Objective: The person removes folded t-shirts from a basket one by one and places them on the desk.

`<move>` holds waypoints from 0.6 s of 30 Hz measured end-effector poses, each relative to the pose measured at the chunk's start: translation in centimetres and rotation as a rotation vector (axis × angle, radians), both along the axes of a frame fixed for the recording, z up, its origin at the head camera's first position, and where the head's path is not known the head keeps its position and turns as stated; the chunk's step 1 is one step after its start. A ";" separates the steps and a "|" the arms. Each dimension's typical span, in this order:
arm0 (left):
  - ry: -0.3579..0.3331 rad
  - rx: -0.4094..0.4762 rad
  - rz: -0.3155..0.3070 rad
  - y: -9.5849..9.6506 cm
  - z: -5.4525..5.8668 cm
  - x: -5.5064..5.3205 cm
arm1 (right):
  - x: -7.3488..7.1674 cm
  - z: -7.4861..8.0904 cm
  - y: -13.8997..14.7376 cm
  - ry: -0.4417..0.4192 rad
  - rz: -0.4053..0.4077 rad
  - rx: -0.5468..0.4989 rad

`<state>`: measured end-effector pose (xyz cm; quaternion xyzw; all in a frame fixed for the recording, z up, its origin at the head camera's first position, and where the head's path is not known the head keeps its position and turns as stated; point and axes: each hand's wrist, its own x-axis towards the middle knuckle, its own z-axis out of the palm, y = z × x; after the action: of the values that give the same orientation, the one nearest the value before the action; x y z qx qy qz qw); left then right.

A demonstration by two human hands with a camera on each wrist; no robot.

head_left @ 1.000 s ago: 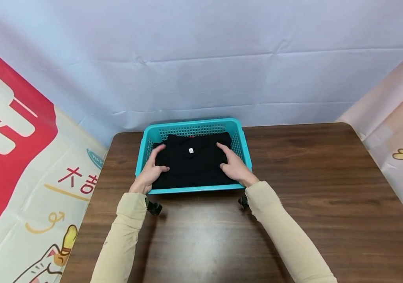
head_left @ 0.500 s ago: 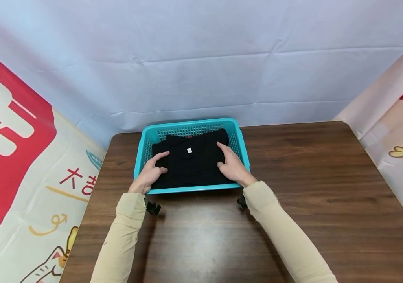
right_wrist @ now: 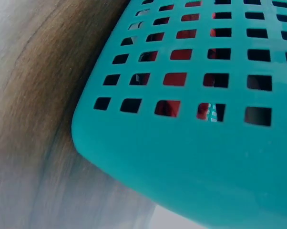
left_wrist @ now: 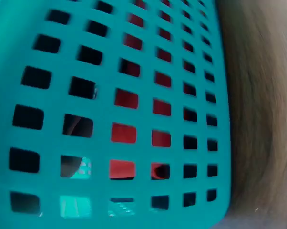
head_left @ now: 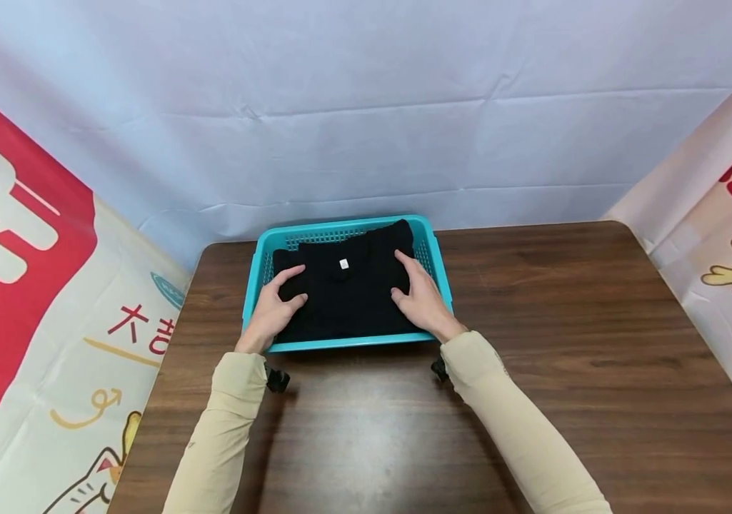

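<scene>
A folded black T-shirt point(head_left: 346, 303) with a small white neck label lies in a turquoise plastic basket point(head_left: 349, 344). At its left side my left hand point(head_left: 271, 310) grips it, thumb and forefinger on top and the other fingers out of sight. My right hand point(head_left: 423, 300) holds the right side the same way. The shirt's far right corner stands up near the basket's back rim. Through the holes of the basket wall point(left_wrist: 98, 112) in the left wrist view, a red cloth point(left_wrist: 124, 132) shows; the right wrist view also shows red cloth point(right_wrist: 175, 79) inside.
The basket stands at the back of a brown wooden table point(head_left: 545, 343), close to a pale hanging cloth point(head_left: 366, 128). Printed cloths point(head_left: 12, 285) hang on the left and right. Each wrist bears a small black camera point(head_left: 277, 378).
The shirt has risen, its far edge and right corner most of all, and its label has shifted slightly away from me. My fingers have moved inward on it. The basket stays in place.
</scene>
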<state>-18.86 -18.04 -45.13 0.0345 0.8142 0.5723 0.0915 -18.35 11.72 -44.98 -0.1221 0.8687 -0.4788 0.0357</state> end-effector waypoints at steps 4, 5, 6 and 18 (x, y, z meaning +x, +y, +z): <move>0.079 -0.041 0.002 0.5 0.8 0.0 | 0.1 0.2 0.0 0.034 -0.035 -0.012; 0.082 -0.030 0.000 0.7 1.0 0.0 | 0.2 0.3 0.1 0.041 -0.041 -0.018; 0.081 -0.015 -0.003 0.8 1.2 0.0 | 0.2 0.3 0.1 0.049 -0.045 -0.026; 0.026 0.194 -0.041 1.1 3.8 0.0 | 0.8 1.7 1.4 0.167 -0.024 -0.116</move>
<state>-18.90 -16.92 -41.29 0.0674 0.7553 0.6458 0.0886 -17.51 13.07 -43.31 -0.1530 0.8408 -0.5168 -0.0499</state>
